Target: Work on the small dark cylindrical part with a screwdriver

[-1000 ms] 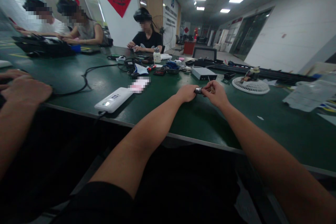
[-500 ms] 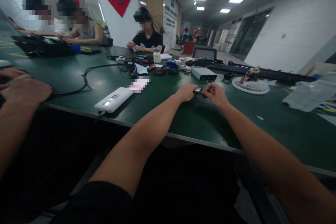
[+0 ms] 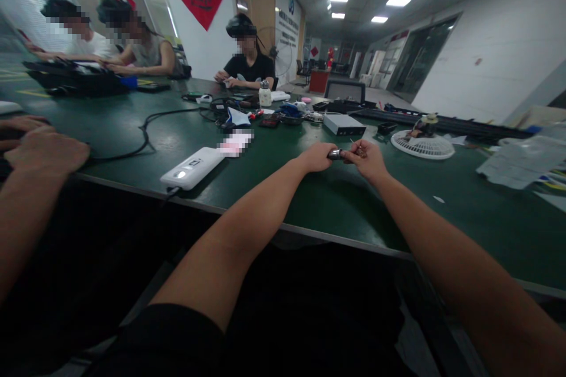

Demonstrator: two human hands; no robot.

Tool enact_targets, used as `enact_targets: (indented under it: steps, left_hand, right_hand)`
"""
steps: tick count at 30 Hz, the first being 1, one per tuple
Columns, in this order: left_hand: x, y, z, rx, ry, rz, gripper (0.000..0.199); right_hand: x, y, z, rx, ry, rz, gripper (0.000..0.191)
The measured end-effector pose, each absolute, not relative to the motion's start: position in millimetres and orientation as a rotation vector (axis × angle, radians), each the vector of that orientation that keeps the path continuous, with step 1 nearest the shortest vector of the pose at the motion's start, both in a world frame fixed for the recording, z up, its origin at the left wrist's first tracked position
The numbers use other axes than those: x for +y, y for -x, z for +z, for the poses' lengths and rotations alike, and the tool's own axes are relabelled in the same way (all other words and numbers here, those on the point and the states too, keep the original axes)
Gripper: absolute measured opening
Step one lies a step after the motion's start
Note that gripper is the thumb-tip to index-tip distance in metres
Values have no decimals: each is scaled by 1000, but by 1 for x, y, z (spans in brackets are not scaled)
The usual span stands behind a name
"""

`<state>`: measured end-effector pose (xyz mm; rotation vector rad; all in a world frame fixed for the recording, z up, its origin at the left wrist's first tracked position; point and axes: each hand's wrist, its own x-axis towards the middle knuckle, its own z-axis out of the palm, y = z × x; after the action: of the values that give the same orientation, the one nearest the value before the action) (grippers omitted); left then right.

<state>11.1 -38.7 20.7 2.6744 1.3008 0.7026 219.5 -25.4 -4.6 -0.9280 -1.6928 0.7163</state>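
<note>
Small metal cylinder point(image 3: 335, 154) too small to ID; one end hidden behind my right fingers point(image 3: 350, 156); pixelated pink-white patch point(image 3: 234, 142) well left of it, can't tell what it is.

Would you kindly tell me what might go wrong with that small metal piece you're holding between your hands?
The small metal cylinder pinched between the left hand and right hand might slip and roll across the smooth green table toward its edge. The thin pin poking up by the right hand might prick its fingers.
</note>
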Motion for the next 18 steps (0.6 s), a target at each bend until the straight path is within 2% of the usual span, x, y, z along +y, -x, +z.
enact_targets:
  steps: [5, 7, 12, 18]
  left_hand:
    - [-38, -13, 16, 1252, -2620, 745, 49]
    - [-38, -13, 15, 1234, -2652, 725, 46]
    - [-39, -12, 14, 1200, -2773, 593, 18]
    - [-40, -14, 17, 1347, -2727, 613, 25]
  right_hand:
    - [-28, -219, -2, -1701, 954, 693, 53]
    - [-32, -219, 0, -1810, 950, 647, 49]
    - [-46, -215, 8, -1987, 986, 445, 37]
    - [-42, -210, 5, -1954, 1042, 342, 30]
